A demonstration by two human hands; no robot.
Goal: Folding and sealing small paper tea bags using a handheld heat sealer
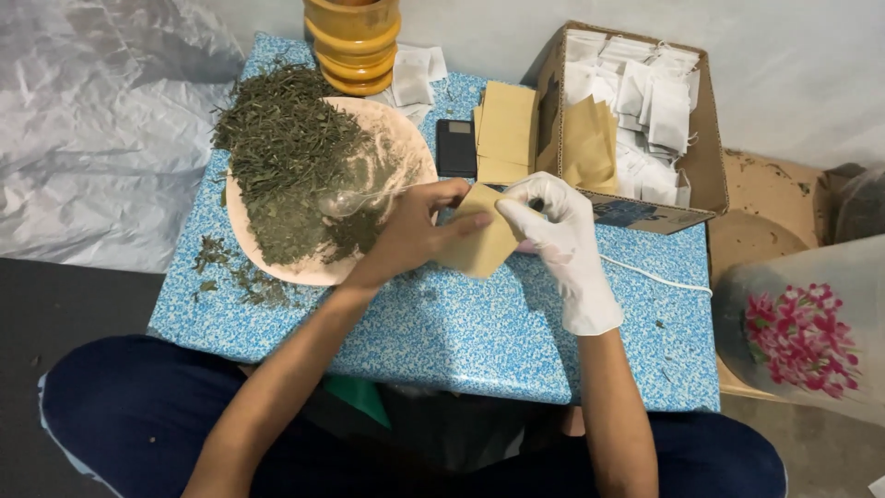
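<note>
Blue speckled worktop (442,332), low to the floor. Left hand (410,235), bare, and gloved right hand (562,235) pinch one brown paper pouch (479,244) between them. Dried leaves (290,157) heaped on plate (406,138); cardboard box (705,138) holds many white sachets. Judged mid-batch: a stack of brown pouches (505,129) remains.

A tan paper pouch (481,247) held mid-table; more pouches (505,132) stacked beside an open cardboard box (705,157) of seemingly white sachets (645,97).
</note>
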